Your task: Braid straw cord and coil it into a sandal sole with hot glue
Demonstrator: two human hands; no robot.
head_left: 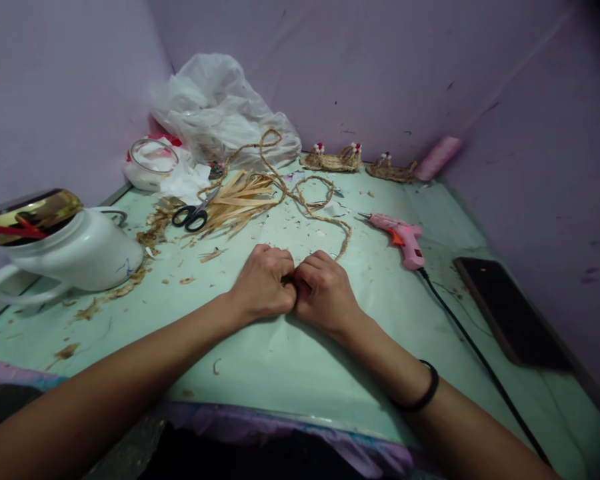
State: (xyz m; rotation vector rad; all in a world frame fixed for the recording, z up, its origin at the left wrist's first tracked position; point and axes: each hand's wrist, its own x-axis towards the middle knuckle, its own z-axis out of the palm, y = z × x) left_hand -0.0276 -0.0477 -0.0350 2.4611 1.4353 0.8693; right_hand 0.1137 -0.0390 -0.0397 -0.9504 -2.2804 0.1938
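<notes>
Both fists rest knuckle to knuckle on the pale green desk: left hand and right hand, fingers curled tight, contents hidden; the braided straw cord ends just beyond the right hand.

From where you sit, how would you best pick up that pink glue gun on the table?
Probably by its handle. The pink glue gun lies flat on the green table, nozzle pointing left and handle toward the near right, where its black cord trails off. The right hand is nearest; come from above and the near side, wrapping the handle, clear of the nozzle tip.
</notes>
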